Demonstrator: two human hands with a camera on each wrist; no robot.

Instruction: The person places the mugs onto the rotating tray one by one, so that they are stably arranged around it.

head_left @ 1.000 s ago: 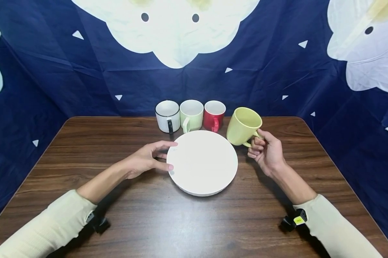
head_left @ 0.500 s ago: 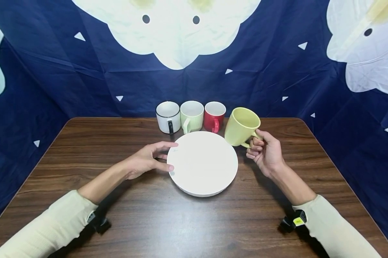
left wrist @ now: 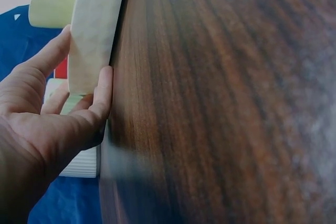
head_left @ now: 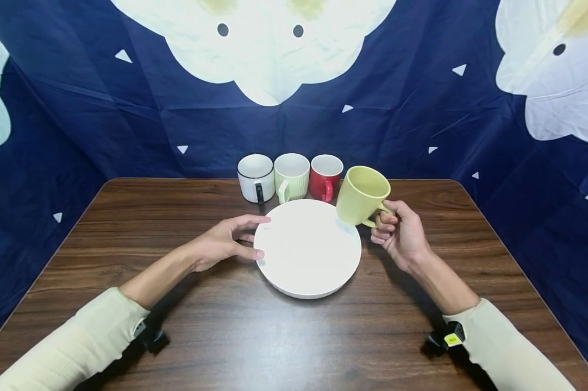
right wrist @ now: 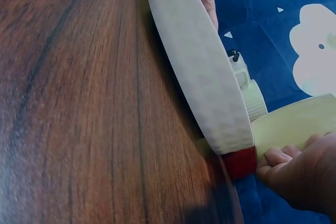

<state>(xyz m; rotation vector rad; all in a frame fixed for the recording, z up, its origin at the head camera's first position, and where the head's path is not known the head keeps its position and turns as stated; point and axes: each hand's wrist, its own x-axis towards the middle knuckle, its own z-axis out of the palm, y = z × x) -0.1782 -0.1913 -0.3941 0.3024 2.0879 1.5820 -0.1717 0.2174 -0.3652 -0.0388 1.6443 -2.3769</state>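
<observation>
The right hand [head_left: 405, 233] has its fingers curled around the handle [head_left: 369, 223] of a yellow-green mug [head_left: 360, 196], which it holds tilted at the far right rim of the white round stand [head_left: 307, 255], whether touching it I cannot tell. The left hand [head_left: 219, 241] has its fingers loosely spread, tips touching the stand's left edge. Just beyond the stand, a white mug [head_left: 255, 180], a pale green mug [head_left: 294, 176] and a red mug [head_left: 325, 183] stand in a row, and beneath it lies the brown wooden table [head_left: 225, 336].
</observation>
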